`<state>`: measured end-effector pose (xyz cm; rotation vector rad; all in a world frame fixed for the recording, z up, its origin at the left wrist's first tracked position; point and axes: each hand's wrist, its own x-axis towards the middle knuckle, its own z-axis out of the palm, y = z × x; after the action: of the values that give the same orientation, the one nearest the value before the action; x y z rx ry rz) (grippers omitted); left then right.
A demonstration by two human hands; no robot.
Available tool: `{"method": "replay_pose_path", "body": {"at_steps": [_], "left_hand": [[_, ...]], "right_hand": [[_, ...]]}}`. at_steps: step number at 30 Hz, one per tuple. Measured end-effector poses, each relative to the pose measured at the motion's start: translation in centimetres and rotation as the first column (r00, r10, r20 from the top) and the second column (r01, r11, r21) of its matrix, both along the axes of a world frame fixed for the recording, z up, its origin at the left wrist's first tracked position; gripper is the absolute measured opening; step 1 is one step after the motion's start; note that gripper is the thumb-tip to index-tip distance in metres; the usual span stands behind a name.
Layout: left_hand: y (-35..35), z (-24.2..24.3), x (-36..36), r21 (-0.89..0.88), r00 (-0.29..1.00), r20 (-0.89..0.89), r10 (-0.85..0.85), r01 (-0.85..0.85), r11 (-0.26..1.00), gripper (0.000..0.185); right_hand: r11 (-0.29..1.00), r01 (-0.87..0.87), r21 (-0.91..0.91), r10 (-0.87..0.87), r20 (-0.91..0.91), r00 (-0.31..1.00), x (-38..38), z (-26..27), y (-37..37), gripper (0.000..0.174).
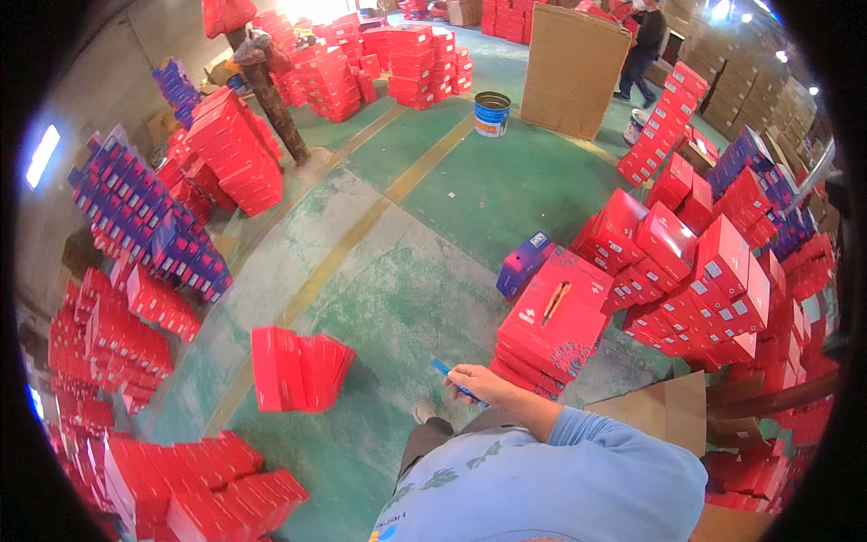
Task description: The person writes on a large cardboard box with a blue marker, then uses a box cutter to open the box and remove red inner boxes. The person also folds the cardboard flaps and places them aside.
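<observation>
My right hand (pixel 479 383) is closed around a slim blue tool (pixel 440 366), held in front of my body above the green floor. One end of the tool sticks out past my fingers; its exact kind is unclear. Just to the right of that hand is a stack of red printed cartons (pixel 565 288). On the top carton lies a narrow orange-brown and dark object (pixel 556 303), too small to name surely. Against the stack's far left side sits a purple-blue box (pixel 525 263). My left hand is out of view.
Red boxes stand on the floor at left (pixel 298 369), with more at lower left (pixel 203 481). Stacked boxes (pixel 704 298) line the right. Farther off are a blue paint bucket (pixel 492 115), an upright cardboard sheet (pixel 572 71), a post (pixel 274 101) and a person (pixel 643 47).
</observation>
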<state>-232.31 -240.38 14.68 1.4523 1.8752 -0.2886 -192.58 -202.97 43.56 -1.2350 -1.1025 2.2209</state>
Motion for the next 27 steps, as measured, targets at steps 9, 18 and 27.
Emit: {"method": "replay_pose_path", "body": {"at_steps": [9,18,27], "left_hand": [[55.6,10.1,-26.4,0.419,0.67,0.412,0.617,-0.741,0.525,0.036],[71.4,5.7,-11.2,0.123,0.934,0.311,0.175,-0.223,0.967,0.045],[91.5,1.1,-11.1,-0.191,0.908,0.129,0.398,-0.372,0.909,0.044]], "right_hand": [[0.93,0.364,0.046,-0.366,0.202,0.908,0.7,-3.3,20.5,0.035],[0.927,0.094,0.362,-0.204,0.279,0.938,-3.3,-3.1,54.4,0.04],[0.929,0.234,0.286,-0.3,0.216,0.929,-3.4,-2.9,84.0,0.037]]}}
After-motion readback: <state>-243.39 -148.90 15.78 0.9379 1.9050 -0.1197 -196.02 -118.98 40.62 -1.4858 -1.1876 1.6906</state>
